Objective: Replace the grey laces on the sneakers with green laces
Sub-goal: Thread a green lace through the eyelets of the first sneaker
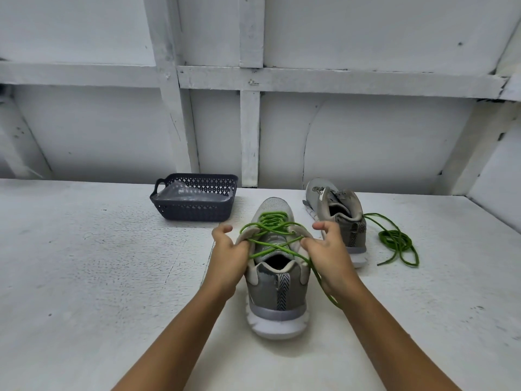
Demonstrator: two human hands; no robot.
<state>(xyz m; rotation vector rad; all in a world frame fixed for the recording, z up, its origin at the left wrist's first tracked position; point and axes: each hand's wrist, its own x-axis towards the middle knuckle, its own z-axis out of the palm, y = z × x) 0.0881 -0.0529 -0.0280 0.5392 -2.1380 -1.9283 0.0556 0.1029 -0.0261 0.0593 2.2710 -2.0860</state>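
Observation:
A grey sneaker (275, 289) stands heel toward me in the middle of the white table, with a green lace (272, 225) crossed through its eyelets. My left hand (228, 253) holds the shoe's left eyelet flap and one lace end. My right hand (328, 249) grips the right flap, and the other lace end runs under its palm and trails down to the table. A second grey sneaker (337, 213) with no lace stands behind to the right. Beside it lies a loose coiled green lace (396, 239).
A dark grey plastic basket (194, 211) holding clear plastic sits at the back left of the table (98, 277). A white panelled wall (282, 122) rises just behind the table's far edge.

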